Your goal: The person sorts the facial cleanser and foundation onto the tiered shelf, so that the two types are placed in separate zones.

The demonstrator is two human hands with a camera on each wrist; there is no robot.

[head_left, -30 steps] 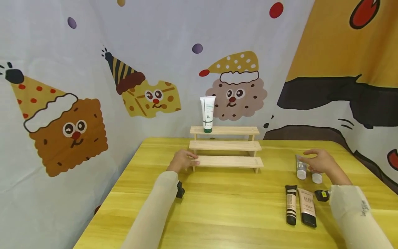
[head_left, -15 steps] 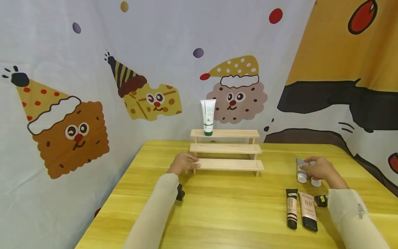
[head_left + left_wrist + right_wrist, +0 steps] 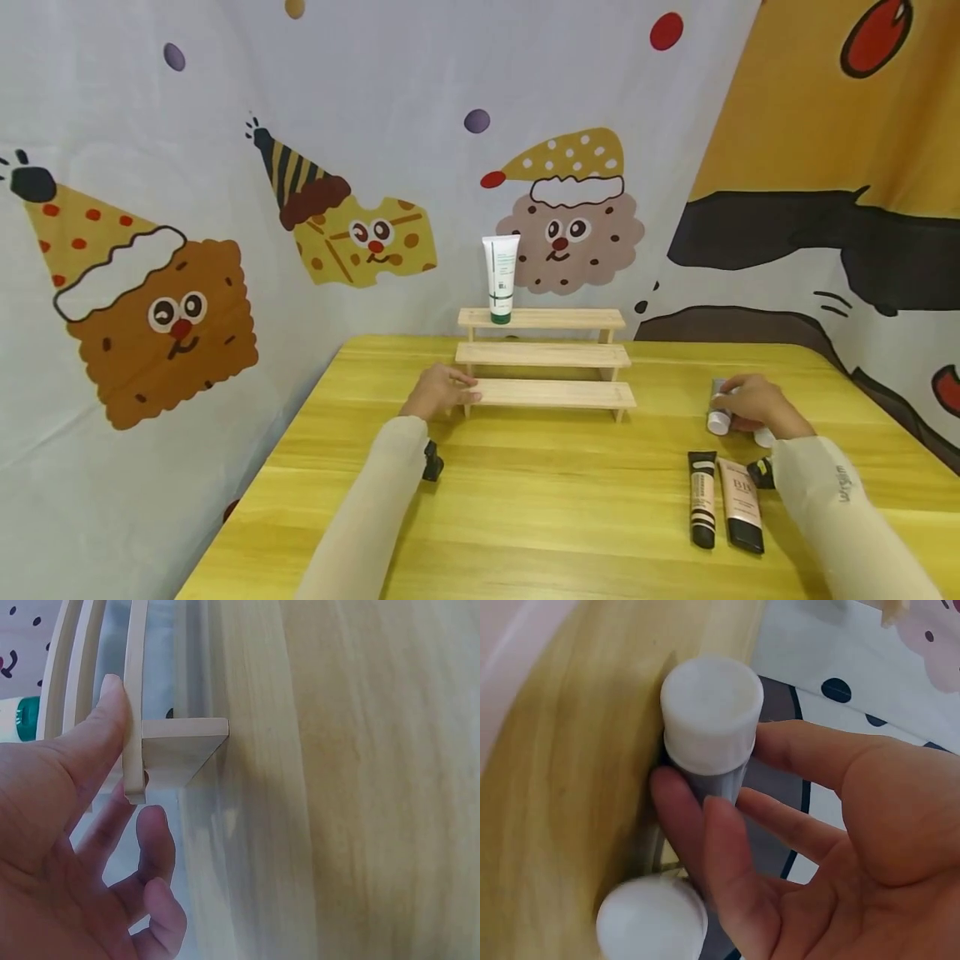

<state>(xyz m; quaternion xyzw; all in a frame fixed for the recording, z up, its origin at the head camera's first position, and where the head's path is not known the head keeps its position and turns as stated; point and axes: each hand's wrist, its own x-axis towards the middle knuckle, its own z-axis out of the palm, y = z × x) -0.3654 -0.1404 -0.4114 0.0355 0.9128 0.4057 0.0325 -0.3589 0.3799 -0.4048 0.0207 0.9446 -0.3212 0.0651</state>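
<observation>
My left hand pinches the left end of the lowest step of a three-tier wooden display stand. In the left wrist view the thumb lies on the step's top face and a finger is underneath. At the right, my right hand grips a grey squeeze tube with a white cap. The right wrist view shows thumb and fingers on opposite sides of it, just below and beside the cap. A second white-capped tube lies beside it, partly hidden by the hand.
A white squeeze tube with a green cap stands upright on the stand's top tier. Nearer me lie a black-and-beige tube and a pink BB cream tube with a black cap. A printed cloth hangs behind the yellow wooden table.
My right hand has closed round the left grey tube and shifted it slightly left. My left hand stays on the stand's lowest step.
</observation>
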